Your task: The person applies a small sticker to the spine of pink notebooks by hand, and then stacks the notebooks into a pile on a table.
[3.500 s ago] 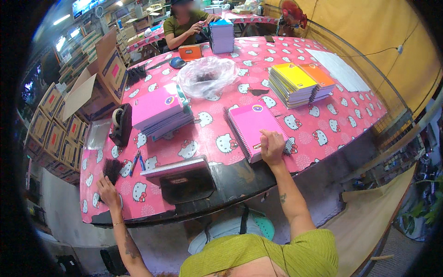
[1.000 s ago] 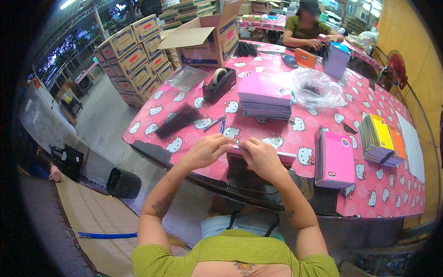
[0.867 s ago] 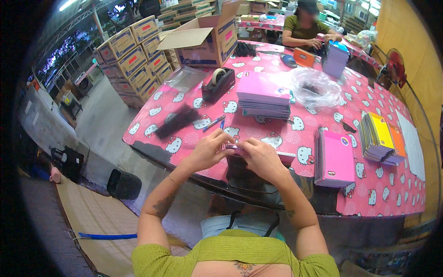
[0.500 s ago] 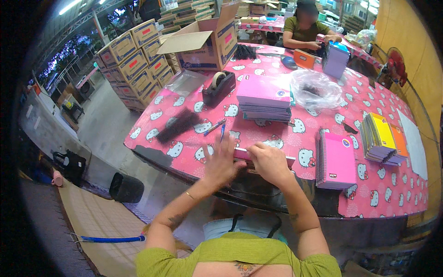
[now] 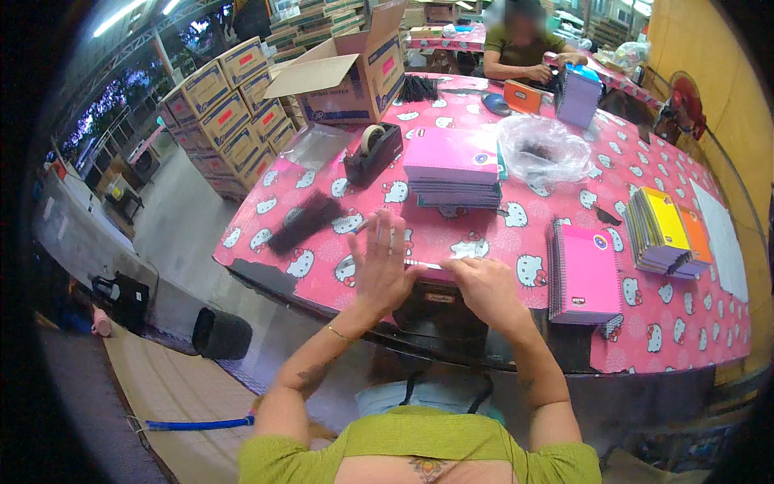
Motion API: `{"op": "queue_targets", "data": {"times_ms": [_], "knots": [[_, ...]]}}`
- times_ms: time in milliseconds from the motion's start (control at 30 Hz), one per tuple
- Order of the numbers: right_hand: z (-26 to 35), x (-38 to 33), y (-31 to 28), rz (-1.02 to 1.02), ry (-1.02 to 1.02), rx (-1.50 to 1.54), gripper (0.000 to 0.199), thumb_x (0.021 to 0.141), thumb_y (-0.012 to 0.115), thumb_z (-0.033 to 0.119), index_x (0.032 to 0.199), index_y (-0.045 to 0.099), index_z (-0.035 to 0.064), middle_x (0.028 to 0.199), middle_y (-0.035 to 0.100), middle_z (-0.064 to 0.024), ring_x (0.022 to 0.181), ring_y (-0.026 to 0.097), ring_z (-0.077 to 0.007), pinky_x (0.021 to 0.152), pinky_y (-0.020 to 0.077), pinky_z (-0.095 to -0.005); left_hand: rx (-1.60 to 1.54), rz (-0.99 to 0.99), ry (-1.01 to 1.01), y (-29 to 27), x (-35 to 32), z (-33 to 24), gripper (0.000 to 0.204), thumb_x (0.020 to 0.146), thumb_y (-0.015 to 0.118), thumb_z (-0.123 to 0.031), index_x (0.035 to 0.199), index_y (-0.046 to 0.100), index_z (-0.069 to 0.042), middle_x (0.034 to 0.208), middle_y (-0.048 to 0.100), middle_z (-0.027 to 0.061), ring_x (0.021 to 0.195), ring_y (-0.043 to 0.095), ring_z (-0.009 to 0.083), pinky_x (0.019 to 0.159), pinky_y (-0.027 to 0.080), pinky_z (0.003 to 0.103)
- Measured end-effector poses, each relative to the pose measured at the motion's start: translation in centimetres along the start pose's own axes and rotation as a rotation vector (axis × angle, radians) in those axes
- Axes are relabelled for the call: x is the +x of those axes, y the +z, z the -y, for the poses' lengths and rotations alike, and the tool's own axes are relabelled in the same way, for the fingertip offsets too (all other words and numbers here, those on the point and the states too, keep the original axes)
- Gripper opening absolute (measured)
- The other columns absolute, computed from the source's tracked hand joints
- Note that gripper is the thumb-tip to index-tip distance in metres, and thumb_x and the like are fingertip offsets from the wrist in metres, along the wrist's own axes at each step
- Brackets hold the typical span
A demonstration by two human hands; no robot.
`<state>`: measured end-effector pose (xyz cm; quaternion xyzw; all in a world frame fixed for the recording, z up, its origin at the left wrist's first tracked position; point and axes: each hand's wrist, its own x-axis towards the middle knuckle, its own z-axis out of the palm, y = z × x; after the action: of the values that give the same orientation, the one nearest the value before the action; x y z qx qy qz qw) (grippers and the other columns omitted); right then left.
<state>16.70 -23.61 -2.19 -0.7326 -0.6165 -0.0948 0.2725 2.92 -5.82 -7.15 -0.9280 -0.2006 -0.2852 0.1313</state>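
At the near edge of the table, what looks like a thin pink notebook [image 5: 431,271] lies between my hands, mostly hidden by them. My right hand [image 5: 488,285] is bent over its right part, thumb and fingers closed on it. My left hand [image 5: 379,266] is stretched flat at its left end, fingers extended and pointing away from me. Beyond them stands a stack of pink notebooks [image 5: 453,157]. A bundle of black binding coils [image 5: 306,222] lies left of my left hand. To the right is another stack of pink spiral notebooks [image 5: 587,270].
A black tape dispenser [image 5: 373,156], a clear plastic bag [image 5: 542,152] and an open carton [image 5: 339,89] sit farther back. Yellow notebooks [image 5: 657,230] are at the right. Across the table a person handles a stack of notebooks [image 5: 577,97]. Stacked cartons [image 5: 230,121] stand at left.
My right hand has shifted slightly right along the notebook. My left hand's fingers now cover most of the pens that showed beside them. The whole view has shifted a little.
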Motion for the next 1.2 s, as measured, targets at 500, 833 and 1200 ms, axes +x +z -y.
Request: {"op": "queue_targets", "data": {"times_ms": [500, 833, 1200], "knots": [[-0.2, 0.3, -0.6, 0.027, 0.083, 0.026, 0.038, 0.086, 0.069, 0.017, 0.123, 0.061, 0.0125, 0.103, 0.071, -0.0148, 0.092, 0.069, -0.0307, 0.076, 0.0539, -0.0427, -0.169, 0.009, 0.175, 0.7, 1.0, -1.8, 0.094, 0.095, 0.045, -0.062, 0.156, 0.015, 0.004, 0.163, 0.014, 0.0259, 0.153, 0.009, 0.0389, 0.117, 0.001, 0.066], [-4.4, -5.1, 4.8, -0.274, 0.443, 1.086, 0.019, 0.086, 0.078, 0.008, 0.102, 0.071, -0.0005, 0.088, 0.072, -0.0048, 0.082, 0.063, -0.0083, 0.074, 0.0513, -0.0257, -0.295, 0.023, 0.384, 1.9, -5.3, -3.6, 0.089, 0.098, 0.039, -0.061, 0.154, 0.021, 0.005, 0.162, 0.016, 0.0277, 0.153, 0.009, 0.0408, 0.118, -0.001, 0.063], [-3.5, -4.4, 5.3, -0.296, 0.377, 1.067, 0.022, 0.087, 0.077, 0.009, 0.105, 0.072, 0.0002, 0.091, 0.074, -0.0063, 0.085, 0.065, -0.0085, 0.076, 0.0530, -0.0280, -0.239, 0.045, 0.371, 1.2, -3.8, -5.1, 0.090, 0.098, 0.036, -0.061, 0.154, 0.019, 0.007, 0.162, 0.012, 0.0290, 0.154, 0.004, 0.0395, 0.119, -0.004, 0.061]]}}
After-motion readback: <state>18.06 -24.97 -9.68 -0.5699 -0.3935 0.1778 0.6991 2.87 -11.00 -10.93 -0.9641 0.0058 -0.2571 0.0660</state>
